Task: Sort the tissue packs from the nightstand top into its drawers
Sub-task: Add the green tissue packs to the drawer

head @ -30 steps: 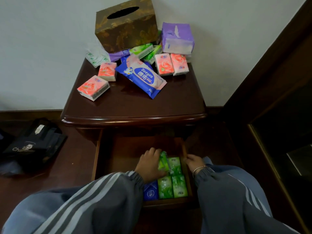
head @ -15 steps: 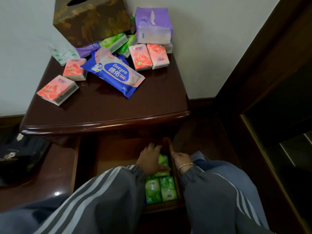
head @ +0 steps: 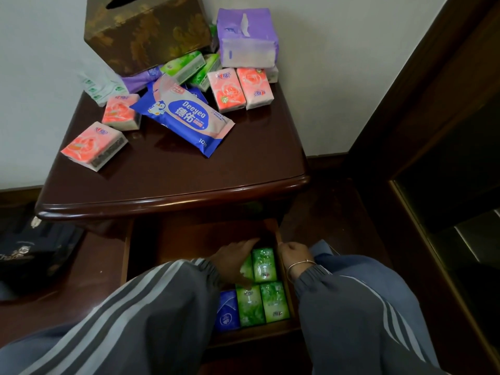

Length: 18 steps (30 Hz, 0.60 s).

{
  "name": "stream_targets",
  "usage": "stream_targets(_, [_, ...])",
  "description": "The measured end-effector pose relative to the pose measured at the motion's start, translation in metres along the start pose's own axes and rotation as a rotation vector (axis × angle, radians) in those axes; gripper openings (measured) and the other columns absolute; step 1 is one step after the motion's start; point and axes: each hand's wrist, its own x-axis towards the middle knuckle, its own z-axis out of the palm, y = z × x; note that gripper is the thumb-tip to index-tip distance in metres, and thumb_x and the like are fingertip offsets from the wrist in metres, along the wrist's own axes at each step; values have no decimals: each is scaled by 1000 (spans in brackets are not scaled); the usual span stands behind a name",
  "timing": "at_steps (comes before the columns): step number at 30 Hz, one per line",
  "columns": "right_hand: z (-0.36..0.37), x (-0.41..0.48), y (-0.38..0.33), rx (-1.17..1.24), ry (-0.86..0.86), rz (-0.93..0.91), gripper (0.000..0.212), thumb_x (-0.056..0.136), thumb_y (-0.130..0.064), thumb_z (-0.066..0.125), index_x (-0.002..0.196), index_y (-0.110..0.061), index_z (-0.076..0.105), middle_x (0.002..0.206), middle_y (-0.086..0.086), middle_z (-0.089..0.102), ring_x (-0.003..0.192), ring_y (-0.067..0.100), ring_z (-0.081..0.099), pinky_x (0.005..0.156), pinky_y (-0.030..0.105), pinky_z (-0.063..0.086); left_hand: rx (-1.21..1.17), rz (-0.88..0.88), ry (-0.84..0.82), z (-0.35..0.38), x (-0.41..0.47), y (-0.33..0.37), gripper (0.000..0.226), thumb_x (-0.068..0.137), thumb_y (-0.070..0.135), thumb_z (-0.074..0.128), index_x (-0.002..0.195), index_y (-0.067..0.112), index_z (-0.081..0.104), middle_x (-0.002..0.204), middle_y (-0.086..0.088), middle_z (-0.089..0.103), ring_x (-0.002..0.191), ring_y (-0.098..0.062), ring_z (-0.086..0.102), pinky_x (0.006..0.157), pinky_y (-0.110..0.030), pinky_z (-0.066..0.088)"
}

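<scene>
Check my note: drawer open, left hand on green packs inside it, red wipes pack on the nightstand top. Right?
No: the head view shows the wipes pack on the nightstand is blue, not red. The rest holds: the drawer is open and the left hand touches green packs inside it.

Nightstand (head: pixel 176 180) top: pink packs (head: pixel 226 90), 4; green packs (head: pixel 184 66), 2 visible; blue wipes pack (head: pixel 186 117), 1; large purple pack (head: pixel 246 39), 1; small purple pack (head: pixel 140 79), 1; white-green pack (head: pixel 100 86), 1; tissue box (head: pixel 146 33), 1. Nightstand's open drawer (head: pixel 189 239): drawer green packs (head: pixel 273 301), 4; blue pack (head: pixel 226 309), 1.

nightstand (head: pixel 173 182): glossy dark wood | tissue packs (head: pixel 228 91): shiny plastic (film wrap)
</scene>
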Motion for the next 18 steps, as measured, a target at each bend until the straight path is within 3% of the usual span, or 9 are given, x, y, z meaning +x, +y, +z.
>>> stream_targets(3, [0,0,0,4,-3,-4,33,94,-29,47,65,-14,53,81,11,52,79,22,48,69,27,34,-60,3,21,-2,-4,3,129,62,46,84,153,25,-5,160,-6,15,143,-29,21,116,-48,23])
stream_targets(5, [-2,-1,0,4,4,0,39,95,-31,47,59,-14,50,80,13,53,78,23,49,68,26,33,-333,-105,189,-4,-11,0,121,67,39,83,154,19,1,159,-6,16,144,-28,21,117,-44,22])
stream_targets(7, [-3,0,0,-2,5,8,41,95,-32,46,59,-13,49,81,13,53,79,23,50,69,26,33,-803,-354,425,2,-18,-4,88,79,26,76,148,6,25,147,-10,37,135,-28,38,112,-41,34])
stream_targets(9, [-4,1,-2,-4,9,19,44,95,-32,46,54,-15,47,81,13,53,80,24,49,70,26,33,-1153,-617,482,16,-23,-3,32,91,17,63,115,-2,55,113,-15,59,103,-30,59,90,-38,49])
stream_targets(10, [-3,1,-2,0,13,23,46,95,-32,46,52,-15,45,80,14,52,79,24,49,69,26,32,-1205,-680,451,25,-25,1,15,94,13,58,96,-2,60,97,-16,61,86,-29,60,78,-36,48])
stream_targets(12, [-2,-1,-4,4,21,32,47,95,-31,46,51,-14,43,79,15,52,77,24,49,67,27,31,-1095,-673,431,40,-23,6,11,93,8,57,91,0,63,88,-18,62,79,-26,58,72,-36,46])
stream_targets(15, [-2,-4,-4,9,23,41,45,95,-30,46,52,-16,44,79,15,52,77,24,49,67,26,31,-884,-687,428,47,-16,19,31,90,11,58,120,5,63,112,-17,68,99,-27,64,79,-29,46])
stream_targets(18, [-3,-9,-7,18,-4,54,43,95,-31,45,56,-14,48,83,15,55,81,26,53,69,27,34,-722,-773,337,45,-14,28,30,93,17,55,116,0,64,117,-18,67,107,-30,63,77,-28,45])
